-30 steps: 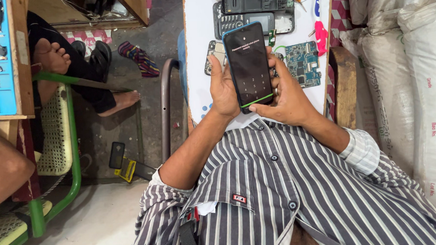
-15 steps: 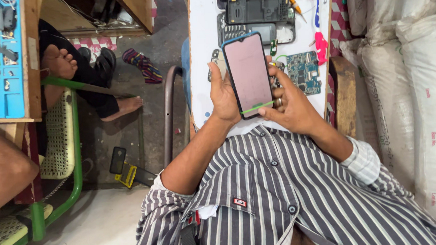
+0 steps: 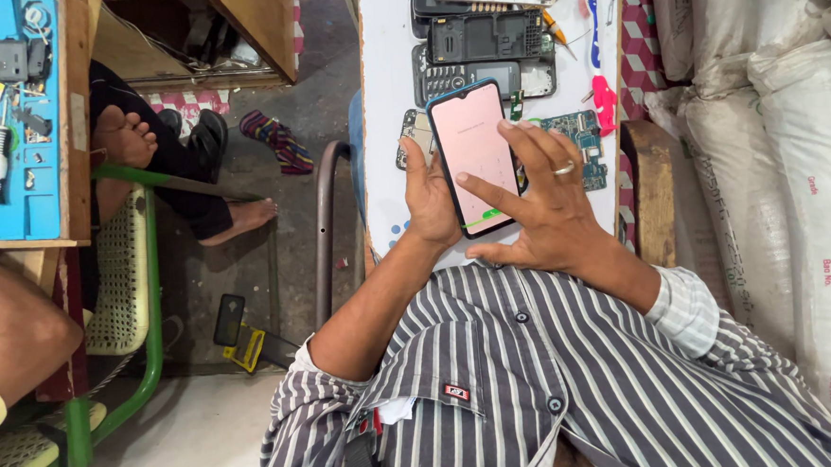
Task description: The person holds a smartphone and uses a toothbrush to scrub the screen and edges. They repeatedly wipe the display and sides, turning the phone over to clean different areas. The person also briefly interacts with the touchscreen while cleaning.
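Note:
My left hand (image 3: 430, 197) grips a blue-edged smartphone (image 3: 471, 153) by its left side and holds it upright above the white workbench (image 3: 387, 64). The phone's screen glows pale pink. My right hand (image 3: 539, 203) is spread over the phone's right half, its index fingertip touching the lower part of the screen. A ring sits on one of its fingers. Behind the phone lie an opened keypad phone (image 3: 482, 55) and a green circuit board (image 3: 582, 132).
A toothbrush (image 3: 594, 20) and a pink tool (image 3: 604, 100) lie on the bench's right side. White sacks (image 3: 790, 147) stack at the right. At the left, another person's bare feet (image 3: 126, 135) rest by a green chair (image 3: 124, 277) and a blue mat (image 3: 11, 112) with parts.
The phone's screen went from dark to pale pink. My right hand came from behind the phone and spread over its screen. The view moved in closer.

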